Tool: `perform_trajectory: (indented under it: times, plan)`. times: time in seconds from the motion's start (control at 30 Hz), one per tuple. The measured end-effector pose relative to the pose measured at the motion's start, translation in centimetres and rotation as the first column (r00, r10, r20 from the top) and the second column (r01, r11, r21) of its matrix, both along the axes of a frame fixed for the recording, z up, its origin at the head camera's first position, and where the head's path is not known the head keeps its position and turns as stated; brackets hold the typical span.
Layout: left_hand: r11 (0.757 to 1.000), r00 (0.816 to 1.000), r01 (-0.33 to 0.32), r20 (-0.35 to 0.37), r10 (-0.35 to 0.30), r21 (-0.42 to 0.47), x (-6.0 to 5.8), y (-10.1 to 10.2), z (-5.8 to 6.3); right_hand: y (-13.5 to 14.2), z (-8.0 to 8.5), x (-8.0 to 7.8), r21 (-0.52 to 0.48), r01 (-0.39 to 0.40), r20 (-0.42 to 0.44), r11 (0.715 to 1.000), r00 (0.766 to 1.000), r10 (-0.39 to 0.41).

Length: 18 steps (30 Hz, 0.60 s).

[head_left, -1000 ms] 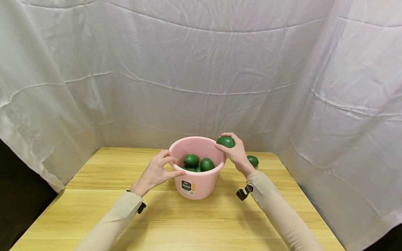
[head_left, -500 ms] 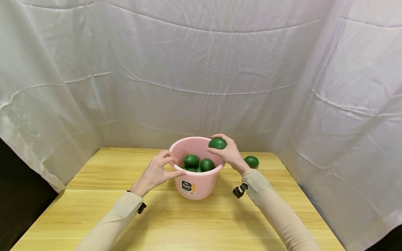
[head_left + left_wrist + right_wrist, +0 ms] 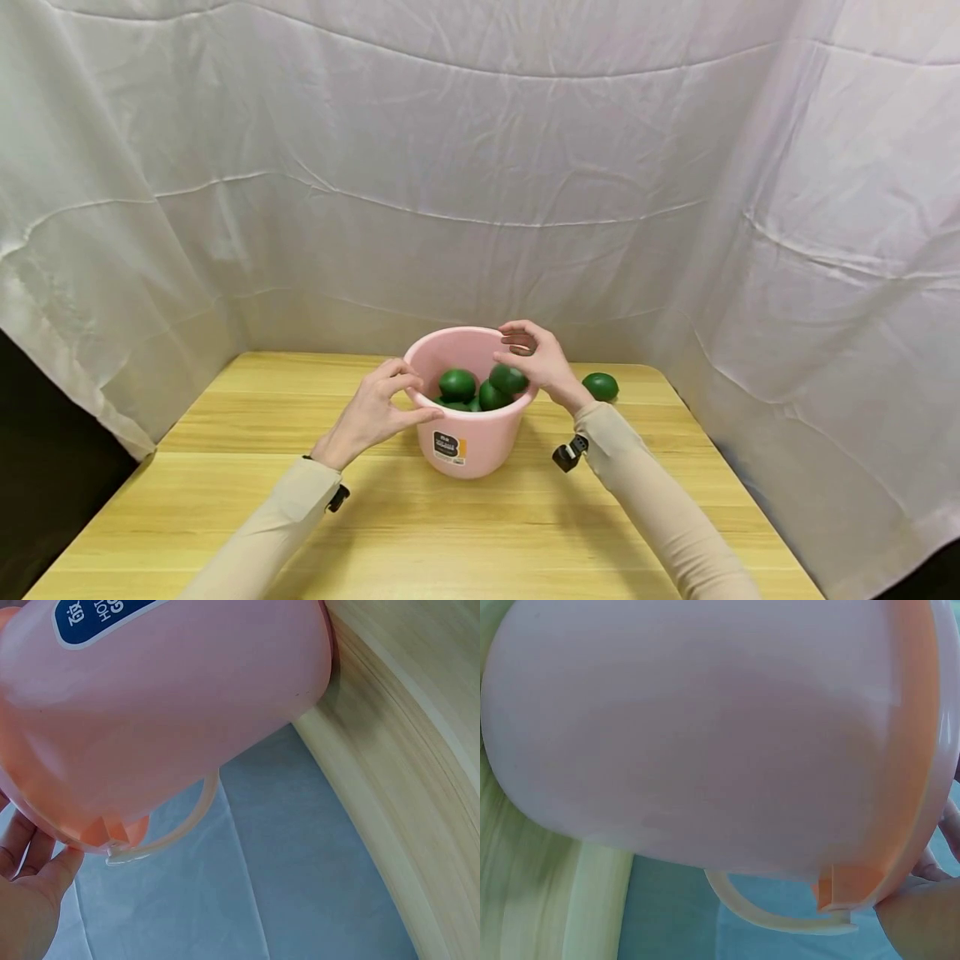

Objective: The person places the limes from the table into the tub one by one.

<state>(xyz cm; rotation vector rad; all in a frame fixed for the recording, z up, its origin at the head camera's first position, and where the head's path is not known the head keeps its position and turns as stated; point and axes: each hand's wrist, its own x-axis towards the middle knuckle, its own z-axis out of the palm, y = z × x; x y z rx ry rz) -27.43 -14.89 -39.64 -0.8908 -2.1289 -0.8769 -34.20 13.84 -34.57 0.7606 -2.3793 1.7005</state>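
Note:
A pink bucket [image 3: 468, 446] stands on the wooden table with several dark green avocados inside, among them one avocado [image 3: 457, 384] at the left. My left hand [image 3: 369, 414] holds the bucket's left rim; in the left wrist view its thumb [image 3: 61, 870] lies right at the rim. Over the right rim, my right hand [image 3: 542, 360] has its fingers spread apart with nothing between them. Just below those fingers, a slightly blurred avocado [image 3: 509, 379] is inside the bucket, overlapping another. In the right wrist view the bucket wall hides most of that hand.
One more avocado [image 3: 601, 386] lies on the table [image 3: 450, 542], right of the bucket. Pale cloth [image 3: 480, 183] hangs behind and along both sides. A curved bucket handle [image 3: 772, 919] hangs below the rim in the right wrist view.
My right hand has moved left over the bucket and let go of its avocado, which has dropped below the fingers. The left hand has stayed at the rim.

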Motion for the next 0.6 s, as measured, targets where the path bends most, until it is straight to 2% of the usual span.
perform_trajectory:
  times: [0.2,0.6]
  plan:
    - [1.0,1.0,-0.001,-0.002,0.001,-0.002,-0.04,-0.01,-0.05,0.05,-0.27,-0.27,-0.05,-0.034,-0.013,0.998,0.999,0.033]
    - [1.0,1.0,-0.005,0.004,0.005,-0.008,0.04,-0.02,0.1,0.44,-0.24,0.01,-0.065,0.023,-0.022,0.998,0.999,-0.024]
